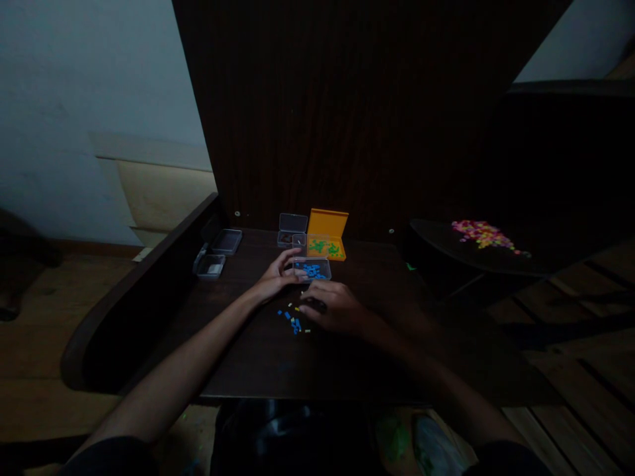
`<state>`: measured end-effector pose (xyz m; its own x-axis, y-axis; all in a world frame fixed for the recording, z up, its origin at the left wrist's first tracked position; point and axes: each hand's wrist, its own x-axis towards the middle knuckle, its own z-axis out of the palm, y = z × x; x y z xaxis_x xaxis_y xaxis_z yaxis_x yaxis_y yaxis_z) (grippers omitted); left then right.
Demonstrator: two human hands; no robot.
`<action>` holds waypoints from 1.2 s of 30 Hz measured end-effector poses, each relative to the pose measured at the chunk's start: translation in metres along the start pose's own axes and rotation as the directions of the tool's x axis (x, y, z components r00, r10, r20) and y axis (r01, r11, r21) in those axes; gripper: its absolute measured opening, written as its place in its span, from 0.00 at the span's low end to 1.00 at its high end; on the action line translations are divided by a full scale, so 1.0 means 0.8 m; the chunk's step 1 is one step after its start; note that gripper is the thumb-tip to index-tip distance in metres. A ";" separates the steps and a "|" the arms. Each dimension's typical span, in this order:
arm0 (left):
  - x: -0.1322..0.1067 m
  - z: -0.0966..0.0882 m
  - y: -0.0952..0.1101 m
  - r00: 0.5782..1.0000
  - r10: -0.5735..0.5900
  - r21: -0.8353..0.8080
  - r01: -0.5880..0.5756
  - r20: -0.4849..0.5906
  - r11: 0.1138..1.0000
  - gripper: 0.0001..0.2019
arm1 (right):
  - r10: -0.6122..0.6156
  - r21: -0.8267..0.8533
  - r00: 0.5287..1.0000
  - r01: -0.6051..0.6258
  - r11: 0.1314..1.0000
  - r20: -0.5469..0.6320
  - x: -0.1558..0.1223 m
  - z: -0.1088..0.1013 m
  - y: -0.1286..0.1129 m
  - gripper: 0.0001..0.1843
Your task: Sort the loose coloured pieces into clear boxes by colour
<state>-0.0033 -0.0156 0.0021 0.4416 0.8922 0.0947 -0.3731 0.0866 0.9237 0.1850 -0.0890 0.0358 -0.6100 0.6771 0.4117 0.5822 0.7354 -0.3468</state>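
Note:
My left hand (278,273) grips the left side of a small clear plastic box (328,278), with its lid standing raised at the back. Blue pieces (312,270) lie inside the box. Just in front of it, my right hand (333,305) hovers low over the table with fingers curled in; whatever they hold is too dark and small to make out. Beside that hand, a loose scatter of small blue pieces (296,325) and pale yellow pieces (307,331) rests on the dark tabletop (248,370).
An orange case (329,223) with green pieces (325,248) stands open behind the clear box. Next to it is another clear box (292,222). More clear boxes (212,266) sit by the left side panel (143,284). Pink and yellow pieces (483,235) are heaped on a right-hand shelf (446,248).

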 end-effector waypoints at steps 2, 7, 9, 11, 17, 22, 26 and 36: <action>0.000 0.001 0.003 1.000 -0.006 0.009 0.007 -0.013 1.000 0.37 | 0.066 -0.083 0.995 -0.060 0.995 0.070 -0.008 0.012 -0.014 0.14; -0.002 0.004 0.007 0.999 -0.011 0.012 0.012 -0.035 1.000 0.37 | 0.170 -0.220 0.978 -0.141 0.965 0.123 -0.019 0.034 -0.030 0.25; -0.001 0.004 0.007 0.999 -0.010 0.013 0.010 -0.035 1.000 0.37 | 0.176 -0.237 0.976 -0.142 0.961 0.129 -0.020 0.038 -0.031 0.25; -0.001 0.003 0.006 1.000 -0.002 0.016 0.002 -0.030 1.000 0.37 | 0.181 -0.248 0.973 -0.142 0.958 0.145 -0.021 0.042 -0.032 0.25; 0.001 0.000 0.004 1.000 0.015 0.003 -0.015 -0.013 1.000 0.37 | 0.209 -0.238 0.953 -0.155 0.959 0.219 -0.019 0.042 -0.037 0.15; 0.000 0.003 0.006 1.000 0.005 0.010 -0.004 -0.031 1.000 0.37 | 0.270 -0.221 0.926 -0.215 0.951 0.263 -0.015 0.037 -0.038 0.10; -0.002 0.005 0.008 0.999 -0.006 0.015 0.007 -0.041 1.000 0.37 | 0.291 -0.199 0.919 -0.242 0.949 0.268 -0.013 0.037 -0.033 0.08; -0.001 0.004 0.008 0.999 0.005 0.037 -0.003 -0.031 0.999 0.36 | 0.184 -0.132 0.967 -0.161 0.978 0.178 -0.012 0.049 -0.012 0.04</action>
<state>-0.0038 -0.0172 0.0094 0.4140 0.9061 0.0873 -0.3441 0.0670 0.9365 0.1643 -0.1016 0.0022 -0.5786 0.7946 0.1840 0.7390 0.6062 -0.2940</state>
